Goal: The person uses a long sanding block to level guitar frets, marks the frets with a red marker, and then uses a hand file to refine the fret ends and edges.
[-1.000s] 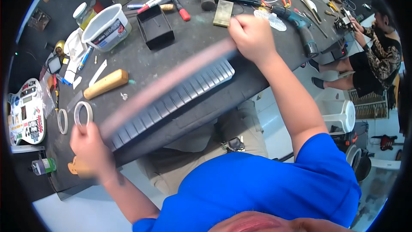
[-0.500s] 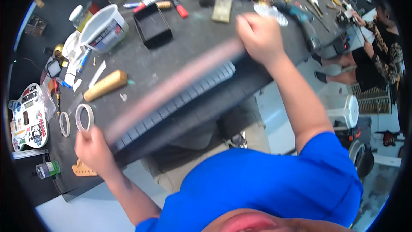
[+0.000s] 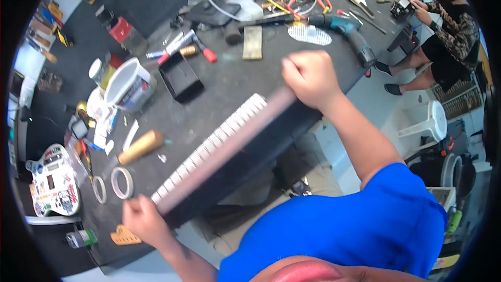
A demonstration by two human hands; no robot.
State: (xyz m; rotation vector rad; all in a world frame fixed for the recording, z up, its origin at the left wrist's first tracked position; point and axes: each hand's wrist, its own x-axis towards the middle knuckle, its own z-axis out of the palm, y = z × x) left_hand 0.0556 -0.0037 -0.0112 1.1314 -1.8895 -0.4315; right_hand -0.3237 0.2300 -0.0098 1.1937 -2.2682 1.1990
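A long, straight brownish bar point(image 3: 219, 159), smeared by motion, runs slantwise between my two fists. My left hand point(image 3: 145, 221) closes round its near-left end, and my right hand point(image 3: 313, 77) wraps round its far-right end. Along the bar's far side shows a strip of white segments split by thin dark lines, like a taped guitar fingerboard point(image 3: 211, 145). The bar covers part of this strip, and I cannot tell how firmly they touch. Close to my left hand are a tape roll point(image 3: 122, 183) and a tan piece with a row of holes point(image 3: 125, 235).
On the dark workbench point(image 3: 219, 81) lie a wooden-handled tool point(image 3: 142, 146), a black open box point(image 3: 181, 78), a white tub point(image 3: 130, 86) and a teal power tool point(image 3: 352, 35). A white decorated guitar body point(image 3: 52, 181) sits at left. Another person point(image 3: 449, 36) works at far right.
The bar has shifted across the strip toward my body; the white segments now show on its far side instead of its near side. Both fists keep hold. The whole view has shifted too.
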